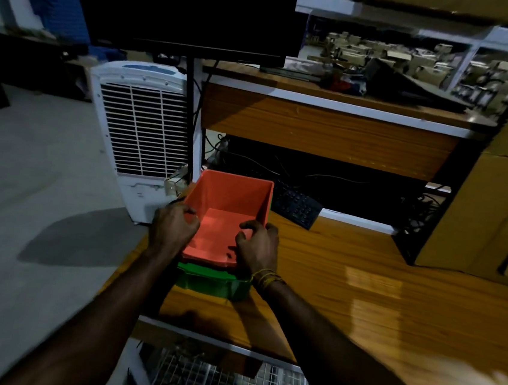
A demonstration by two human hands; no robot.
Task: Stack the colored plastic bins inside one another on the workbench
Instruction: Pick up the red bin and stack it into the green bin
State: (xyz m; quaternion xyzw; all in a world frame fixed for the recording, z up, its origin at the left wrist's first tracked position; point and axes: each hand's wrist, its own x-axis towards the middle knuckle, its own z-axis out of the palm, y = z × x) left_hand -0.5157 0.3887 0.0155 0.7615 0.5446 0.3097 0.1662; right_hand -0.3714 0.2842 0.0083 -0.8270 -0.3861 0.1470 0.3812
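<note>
A red plastic bin (229, 208) sits nested inside a green bin (212, 282) near the left end of the wooden workbench (360, 297). Only the green bin's front rim and wall show below the red one. My left hand (173, 227) lies at the red bin's left wall with its fingers curled over the rim. My right hand (256, 246) is at the bin's right front corner, fingers curled over that rim too. The red bin's inside holds nothing.
A black keyboard (298, 206) lies just behind the bins to the right. A white air cooler (139, 136) stands on the floor left of the bench. A dark monitor (187, 6) hangs above. Cardboard boxes (496, 202) stand at the right. A wire grid (226, 384) lies below the bench's front edge.
</note>
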